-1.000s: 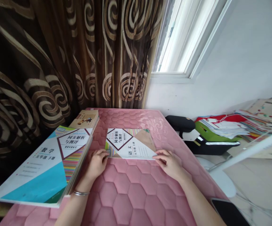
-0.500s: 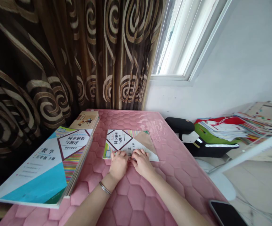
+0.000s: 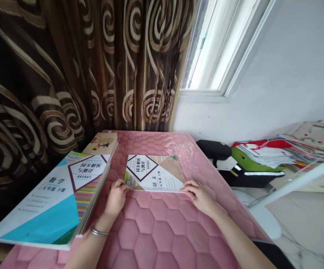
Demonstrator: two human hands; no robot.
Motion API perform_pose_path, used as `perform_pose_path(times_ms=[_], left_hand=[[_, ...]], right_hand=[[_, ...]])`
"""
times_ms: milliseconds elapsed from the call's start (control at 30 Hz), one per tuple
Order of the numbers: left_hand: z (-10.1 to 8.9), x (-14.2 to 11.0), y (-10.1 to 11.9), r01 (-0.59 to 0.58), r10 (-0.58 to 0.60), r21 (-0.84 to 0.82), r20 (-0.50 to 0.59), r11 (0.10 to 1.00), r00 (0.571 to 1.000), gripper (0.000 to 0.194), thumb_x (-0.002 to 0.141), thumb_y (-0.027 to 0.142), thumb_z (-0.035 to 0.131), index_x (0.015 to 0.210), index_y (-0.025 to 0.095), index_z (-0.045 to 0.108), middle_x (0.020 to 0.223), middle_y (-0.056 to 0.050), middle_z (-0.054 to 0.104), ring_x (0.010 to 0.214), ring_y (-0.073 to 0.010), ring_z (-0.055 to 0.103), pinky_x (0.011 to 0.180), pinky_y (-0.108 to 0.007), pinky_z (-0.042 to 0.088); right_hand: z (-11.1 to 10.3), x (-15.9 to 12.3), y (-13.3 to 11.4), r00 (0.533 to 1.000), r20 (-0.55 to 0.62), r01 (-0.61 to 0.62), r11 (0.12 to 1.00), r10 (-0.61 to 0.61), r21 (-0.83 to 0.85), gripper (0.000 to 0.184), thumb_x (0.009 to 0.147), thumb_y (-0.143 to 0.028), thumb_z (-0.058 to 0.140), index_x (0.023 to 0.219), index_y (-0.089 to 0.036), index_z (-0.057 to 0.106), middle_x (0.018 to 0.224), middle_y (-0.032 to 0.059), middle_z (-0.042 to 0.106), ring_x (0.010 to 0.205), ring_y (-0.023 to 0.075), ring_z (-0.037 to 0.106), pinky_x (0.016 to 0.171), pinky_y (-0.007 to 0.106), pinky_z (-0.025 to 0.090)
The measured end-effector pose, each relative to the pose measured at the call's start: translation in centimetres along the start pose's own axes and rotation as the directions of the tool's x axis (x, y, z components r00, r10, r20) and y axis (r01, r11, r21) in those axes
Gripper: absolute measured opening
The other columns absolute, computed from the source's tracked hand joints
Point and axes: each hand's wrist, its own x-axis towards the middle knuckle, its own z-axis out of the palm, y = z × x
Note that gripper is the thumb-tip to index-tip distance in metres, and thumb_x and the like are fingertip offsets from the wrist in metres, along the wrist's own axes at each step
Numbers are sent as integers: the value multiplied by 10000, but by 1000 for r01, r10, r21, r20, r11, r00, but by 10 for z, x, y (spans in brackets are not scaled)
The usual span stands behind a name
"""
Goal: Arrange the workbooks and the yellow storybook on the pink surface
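A pink quilted surface [image 3: 162, 239] stands against a brown swirl-patterned curtain [image 3: 66, 67] and a window [image 3: 218, 45]. A thin Chinese-language workbook [image 3: 155, 173] lies flat near the middle of the surface, its cover up. The left hand [image 3: 116, 196] rests at the book's near left corner, fingers curled onto the edge; the right hand [image 3: 199, 195] meets the near right corner, fingers [image 3: 188, 185] laid loosely together on it. Neither seems to pinch it fully. The book looks light, floppy and smooth-covered, so it is best taken by the near corners or the spine. A stack of maths workbooks [image 3: 55, 198] sits at the left edge.
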Motion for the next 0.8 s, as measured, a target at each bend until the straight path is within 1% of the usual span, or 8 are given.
perform_pose_path(times_ms=[133, 200, 267, 367, 433, 500, 633, 800], left_hand=[[6, 1, -4, 25, -28, -119, -28, 993, 999, 283, 828, 83, 478, 766, 195, 730, 850, -62, 591, 813, -190, 575, 772, -342, 495], [6, 1, -3, 46, -50, -157, -18, 986, 999, 277, 825, 95, 480, 764, 199, 729, 848, -58, 588, 806, -185, 580, 770, -344, 507], [4, 2, -2, 65, -66, -181, -2, 981, 998, 274, 826, 102, 479, 769, 200, 729, 849, -57, 587, 807, -181, 584, 768, -340, 512], [3, 1, 0, 75, -75, -188, 8, 979, 997, 284, 828, 89, 473, 783, 201, 730, 862, -58, 593, 821, -180, 589, 771, -332, 514], [3, 1, 0, 81, -82, -187, 3, 979, 997, 288, 827, 82, 476, 791, 206, 733, 868, -58, 596, 831, -180, 593, 776, -329, 515], [2, 0, 1, 87, -88, -188, 6, 978, 996, 290, 831, 79, 478, 798, 207, 735, 872, -58, 597, 832, -180, 596, 778, -328, 517], [1, 0, 3, 96, -94, -204, 18, 974, 995, 283, 829, 64, 486, 776, 198, 729, 857, -57, 595, 817, -174, 604, 767, -316, 526], [-2, -1, 1, 133, -145, -210, -43, 969, 988, 242, 807, 45, 492, 835, 182, 690, 905, -61, 580, 825, -174, 617, 807, -335, 536]], right_hand=[[-17, 10, -7, 990, 134, -39, 996, 50, -82, 229, 824, -237, 497, 828, -273, 723, 1030, 39, 607, 946, 198, 579, 836, 337, 464], [-24, 25, -16, 972, 222, -42, 986, 78, -164, 177, 814, -294, 547, 791, -272, 721, 994, 32, 630, 931, 204, 585, 834, 343, 460], [-24, 47, -26, 962, 256, -24, 964, 95, -266, 195, 833, -340, 550, 782, -257, 719, 992, 38, 648, 963, 216, 587, 876, 362, 444], [-5, 91, -38, 974, 196, -26, 919, 112, -394, 274, 899, -318, 464, 1023, -239, 695, 1220, 70, 603, 1114, 223, 547, 986, 392, 383], [16, 121, -43, 977, 180, -30, 906, 117, -423, 376, 921, -309, 438, 1259, -220, 579, 1404, 99, 480, 1263, 232, 447, 1061, 404, 308], [37, 147, -46, 974, 181, -45, 894, 139, -445, 456, 948, -304, 389, 1388, -202, 450, 1486, 111, 388, 1353, 244, 345, 1100, 424, 246], [59, 177, -50, 962, 177, -96, 862, 209, -497, 465, 974, -259, 296, 1426, -208, 393, 1485, 123, 392, 1368, 265, 333, 1086, 471, 236], [49, 176, -55, 960, 143, -123, 823, 240, -555, 402, 952, -320, 375, 1291, -190, 546, 1409, 141, 476, 1306, 270, 406, 1039, 436, 281]])
